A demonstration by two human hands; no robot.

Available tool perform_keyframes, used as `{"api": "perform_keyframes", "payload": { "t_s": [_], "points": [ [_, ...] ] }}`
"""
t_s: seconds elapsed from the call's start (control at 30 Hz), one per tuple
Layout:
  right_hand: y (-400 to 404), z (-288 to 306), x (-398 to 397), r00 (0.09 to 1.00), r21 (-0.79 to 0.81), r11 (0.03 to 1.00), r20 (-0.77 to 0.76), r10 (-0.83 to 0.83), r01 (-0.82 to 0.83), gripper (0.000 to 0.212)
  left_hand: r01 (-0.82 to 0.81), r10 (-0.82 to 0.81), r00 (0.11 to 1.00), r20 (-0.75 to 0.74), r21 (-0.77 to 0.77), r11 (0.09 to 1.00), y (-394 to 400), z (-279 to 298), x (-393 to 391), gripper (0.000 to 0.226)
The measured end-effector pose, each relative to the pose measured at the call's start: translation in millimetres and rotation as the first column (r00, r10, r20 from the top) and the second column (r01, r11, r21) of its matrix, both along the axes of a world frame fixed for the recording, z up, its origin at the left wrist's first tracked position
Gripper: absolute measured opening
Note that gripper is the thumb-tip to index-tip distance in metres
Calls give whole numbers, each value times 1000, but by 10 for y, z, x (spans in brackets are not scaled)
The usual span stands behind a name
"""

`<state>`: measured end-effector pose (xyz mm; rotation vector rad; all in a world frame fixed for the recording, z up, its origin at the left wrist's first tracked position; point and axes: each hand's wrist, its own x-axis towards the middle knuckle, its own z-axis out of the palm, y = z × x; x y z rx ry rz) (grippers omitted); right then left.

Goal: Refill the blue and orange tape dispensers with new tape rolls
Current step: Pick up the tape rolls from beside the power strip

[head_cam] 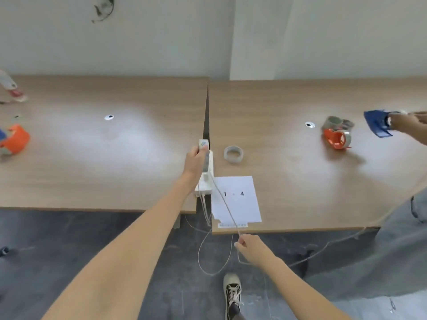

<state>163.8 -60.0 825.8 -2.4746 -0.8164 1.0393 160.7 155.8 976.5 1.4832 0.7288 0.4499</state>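
An orange tape dispenser [336, 139] with a tape roll lies on the right table, a clear tape roll [336, 122] just behind it. A loose tape roll [233, 154] sits near the table seam. The blue tape dispenser [376, 124] is held at the far right by another person's hand [405, 123]. My left hand [196, 159] grips a small white device [204, 146] over a white power strip [205, 181]. Below the table edge, my right hand [250, 247] pinches a thin white cable [225, 204].
A white sheet [245, 204] marked "1 4" lies at the front edge of the right table. Another orange dispenser [16, 139] sits at the far left. A narrow gap [206, 125] separates the two tables. Another person stands at the right; a shoe [233, 294] is on the floor.
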Motion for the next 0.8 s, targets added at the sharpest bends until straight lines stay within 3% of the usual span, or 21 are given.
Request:
{"api": "perform_keyframes", "payload": {
  "t_s": [0.2, 0.37, 0.47, 0.57, 0.8],
  "points": [
    [758, 139, 1037, 990, 180, 982, 111, -85, 65, 33, -59, 58, 997, -51, -7, 998, 425, -141, 742, 29],
    [1409, 217, 1909, 970, 247, 965, 196, -144, 93, 16, -109, 107, 994, -37, -61, 992, 740, -208, 1252, 25],
    [1764, 115, 2323, 958, 219, 971, 245, -146, 92, 8, -129, 127, 992, -25, -95, 987, 899, -289, 1459, 16],
    [2063, -99, 2671, 944, 125, 992, 323, -72, 33, 24, -126, 124, 992, -23, -131, 983, 1063, -403, 1619, 13],
    [2628, -539, 3089, 946, -141, 989, 312, 88, -45, 48, -167, 164, 986, -34, -163, 972, 1353, -678, 1764, 27]
  ]
}}
